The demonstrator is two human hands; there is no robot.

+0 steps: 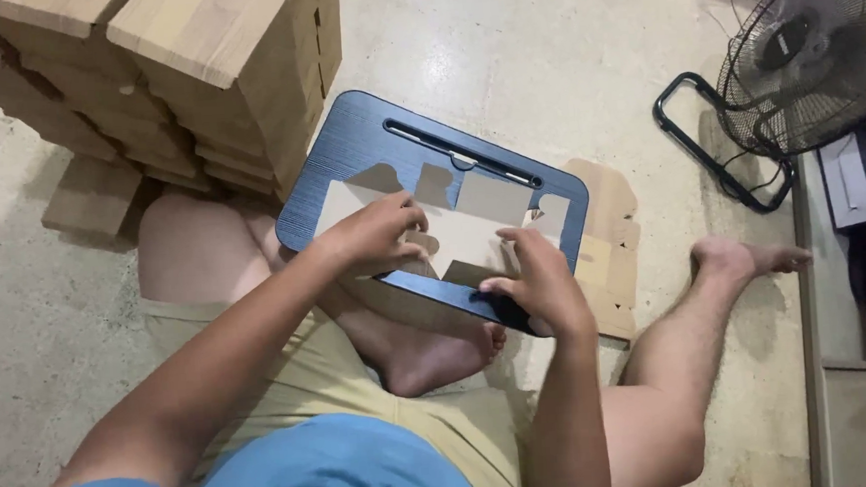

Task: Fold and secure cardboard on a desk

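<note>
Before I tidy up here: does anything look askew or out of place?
The wood blocks are stacked unevenly, and one block lies apart on the floor. The blue tray sits tilted across the legs.

Cardboard cutout [472, 233] on blue (dark) tray [348, 158]

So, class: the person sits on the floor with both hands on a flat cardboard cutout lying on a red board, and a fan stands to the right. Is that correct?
Not quite: the board is dark blue, not red. The head view shows the left hand and right hand on the cardboard cutout lying on it, with the fan at right.
</note>
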